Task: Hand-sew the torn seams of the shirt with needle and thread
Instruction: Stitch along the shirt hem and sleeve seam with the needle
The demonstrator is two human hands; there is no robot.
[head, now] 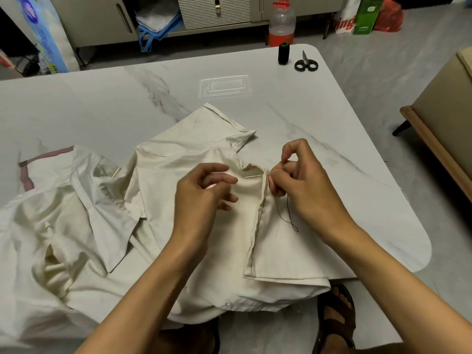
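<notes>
Right hand (pixel 301 180): thumb + forefinger closed on the eye end of the needle (pixel 255 175), other fingers curled under, wrist slightly bent, forearm coming in from bottom right. Needle lies nearly flat, tip pointing left, at the top of the seam (pixel 258 221), its tip end against the folded cloth. I can't tell from my feed how far it's through. Dark thread (pixel 287 213) drops from under that hand in a slack loop onto the cloth just right of the seam. Left hand (pixel 204 192) sits just left of the needle, back of hand up, fingers curled, thumb + fingertips pinching a fold of the shirt (pixel 166 226) beside the seam; its forearm comes up from bottom centre. Hands are near each other, not touching, w/ the needle between them. The shirt is cream, rumpled, spread over the near half of the marble-look table (pixel 102 98), its lower edge hanging off the near side, one sleeve lying out toward the far side. The seam runs from the needle down toward me w/ a darkish line along it. Near the table's far right corner I see a black thread spool (pixel 283 53) upright and black-handled scissors (pixel 306 63) just beside it. On the floor beyond the table stands a plastic bottle (pixel 281 24) w/ a red label. Below the near edge is a foot in a dark sandal (pixel 337 312).
</notes>
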